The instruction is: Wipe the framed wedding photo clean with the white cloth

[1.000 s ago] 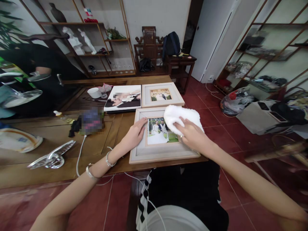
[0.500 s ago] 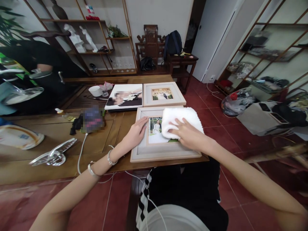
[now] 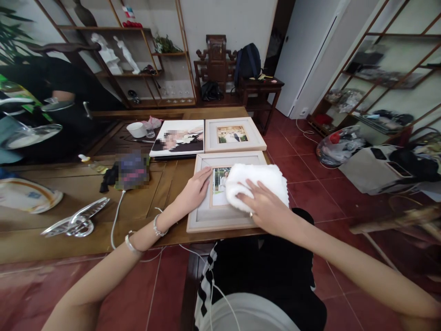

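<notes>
A pale wooden picture frame with a wedding photo lies flat at the near right corner of the wooden table. My left hand rests flat on the frame's left border, fingers stretched out. My right hand presses down on a folded white towel, which covers the right part of the photo and frame. Bracelets sit on my left wrist.
Behind lie a second pale frame and a frameless photo print. A white cup, a blurred object with a white cable, a silver dish and a plate sit to the left. A person in black sits far left.
My right hand has slid the towel leftward and toward me across the photo, covering more of it. My left hand has stayed on the frame's left edge.
</notes>
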Available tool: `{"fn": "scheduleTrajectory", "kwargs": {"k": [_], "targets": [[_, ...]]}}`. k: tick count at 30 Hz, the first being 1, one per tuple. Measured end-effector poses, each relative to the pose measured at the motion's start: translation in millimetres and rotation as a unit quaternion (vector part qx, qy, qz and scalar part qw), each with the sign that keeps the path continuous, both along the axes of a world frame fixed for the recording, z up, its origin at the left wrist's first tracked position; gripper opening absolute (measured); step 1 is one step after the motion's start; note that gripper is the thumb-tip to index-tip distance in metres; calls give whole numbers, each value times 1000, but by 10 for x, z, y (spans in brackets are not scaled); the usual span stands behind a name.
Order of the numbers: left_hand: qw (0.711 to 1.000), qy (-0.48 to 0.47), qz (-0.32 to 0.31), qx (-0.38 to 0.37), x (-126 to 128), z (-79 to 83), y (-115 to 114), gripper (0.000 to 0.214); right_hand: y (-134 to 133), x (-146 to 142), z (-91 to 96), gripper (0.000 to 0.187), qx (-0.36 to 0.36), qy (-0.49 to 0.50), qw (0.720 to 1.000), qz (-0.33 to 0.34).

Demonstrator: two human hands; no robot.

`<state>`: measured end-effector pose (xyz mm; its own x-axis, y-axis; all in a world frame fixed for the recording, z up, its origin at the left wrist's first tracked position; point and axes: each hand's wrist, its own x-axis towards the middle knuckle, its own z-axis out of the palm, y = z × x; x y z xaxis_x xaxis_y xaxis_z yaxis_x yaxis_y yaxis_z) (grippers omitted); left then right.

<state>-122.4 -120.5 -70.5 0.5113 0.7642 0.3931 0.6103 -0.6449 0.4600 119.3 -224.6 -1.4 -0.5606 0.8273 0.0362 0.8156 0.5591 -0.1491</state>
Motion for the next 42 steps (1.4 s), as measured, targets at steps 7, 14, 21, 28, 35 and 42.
{"fn": "scheduleTrajectory", "kwargs": {"k": [7, 14, 21, 28, 35, 42], "targets": [[1000, 14, -4, -8, -5, 32, -3, 45, 917, 29, -124, 68, 96, -32, 994, -46], [1000, 13, -6, -6, -6, 19, 8, 45, 774, -8, -35, 66, 29, -81, 996, 22], [1000, 8, -3, 0, 10, 5, 3, 46, -108, 37, 328, 66, -129, -59, 983, 113], [1000, 11, -6, 2, 0, -7, 11, 46, -259, -38, 193, 72, -117, 6, 987, 113], [1000, 5, -17, -5, -12, -9, 19, 44, 578, -91, -126, 67, 62, -43, 997, -6], [1000, 9, -18, -6, -10, 14, 22, 45, 993, -224, -152, 63, 76, -94, 993, 10]]}}
